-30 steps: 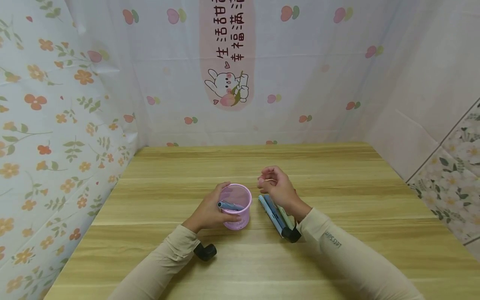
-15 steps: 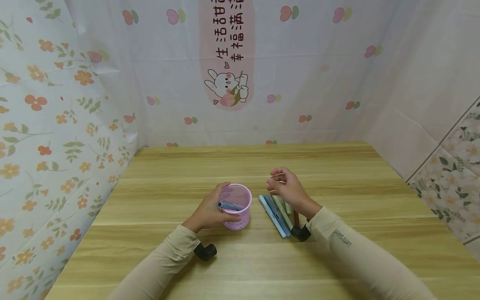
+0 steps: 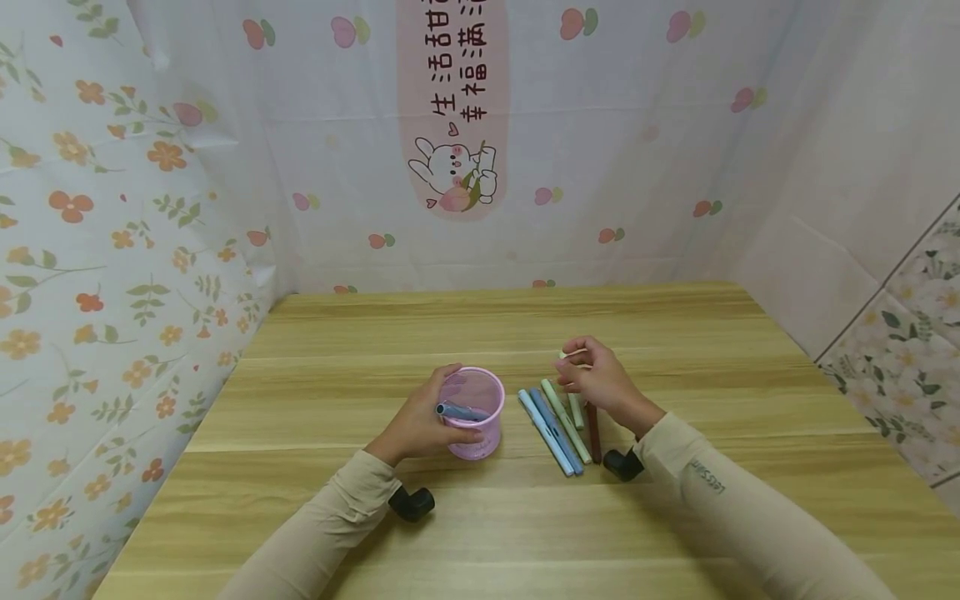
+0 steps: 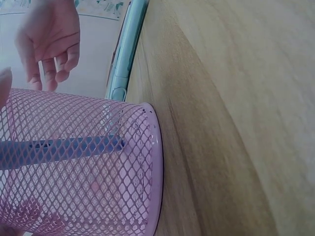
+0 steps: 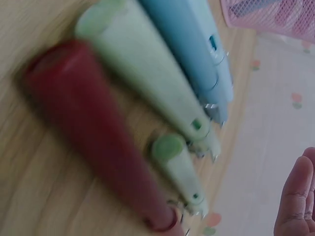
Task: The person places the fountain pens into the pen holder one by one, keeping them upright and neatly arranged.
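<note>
My left hand (image 3: 420, 421) grips a pink mesh pen cup (image 3: 480, 440), fingers and thumb around its side. A blue pen (image 4: 64, 150) leans inside the cup, its end at the rim. My right hand (image 3: 600, 379) is held above the pens with fingers loosely bent; the left wrist view shows nothing in it. Under and beside it lie a light blue pen (image 3: 543, 433), a blue pen (image 3: 557, 432), a long green pen (image 3: 566, 421), a second green pen (image 3: 576, 410) partly hidden by the hand, and a dark red pen (image 5: 98, 132).
The wooden table (image 3: 337, 333) extends around the hands to a patterned cloth (image 3: 637, 167) at the back. Black wrist cameras, one by the left wrist (image 3: 411, 504) and one by the right wrist (image 3: 622, 464), sit low near the table.
My right hand has moved rightward over the row of pens, uncovering the green pens and the dark red pen. The left hand and cup stay in place.
</note>
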